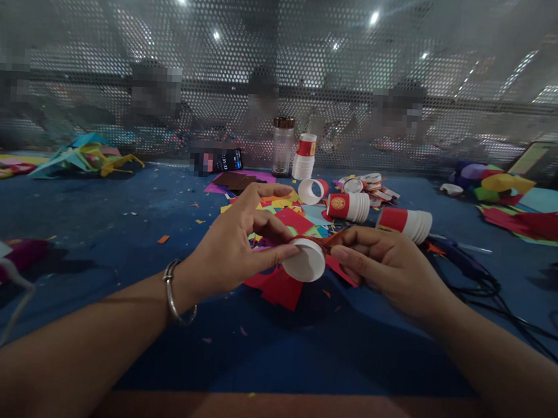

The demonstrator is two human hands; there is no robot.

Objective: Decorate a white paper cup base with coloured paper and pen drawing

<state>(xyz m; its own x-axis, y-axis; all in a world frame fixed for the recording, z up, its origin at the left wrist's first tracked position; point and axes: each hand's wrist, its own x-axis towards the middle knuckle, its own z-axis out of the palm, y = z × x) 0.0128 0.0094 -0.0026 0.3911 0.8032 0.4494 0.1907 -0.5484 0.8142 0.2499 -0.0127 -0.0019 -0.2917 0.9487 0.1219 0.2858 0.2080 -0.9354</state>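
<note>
- Left hand [223, 243]: thumb and a finger pinched on the rim of the white cup [310, 265], one finger raised clear above. Hazard: a dented or bent rim, cause being too hard a squeeze on what looks like thin card.
- Right hand [391, 265]: thumb and fingers pressed together on the dark orange strip [336, 237], at the cup's right side. Hazard: a crease or tear, cause being an uneven pull.
- White cup, one: held up over the paper scraps, between the two hands, its pale round face towards the person. Hazard: a twist or slip, cause being a pull on the strip against so small a left-hand hold.
- Red paper [279, 290], loose, below the cup. Hazard: crumpling or sliding, cause being a lowered wrist or sleeveless forearm.
- Cup stack [349, 206], on its side, beyond the right hand. Hazard: rolling, cause being a knock from the knuckles.
- Corded tool [463, 259], possibly a glue gun, near the right forearm; whether hot, I cannot tell. Hazard: a drag across the table [224, 356], cause being an arm caught in the black cord [507, 311].
</note>
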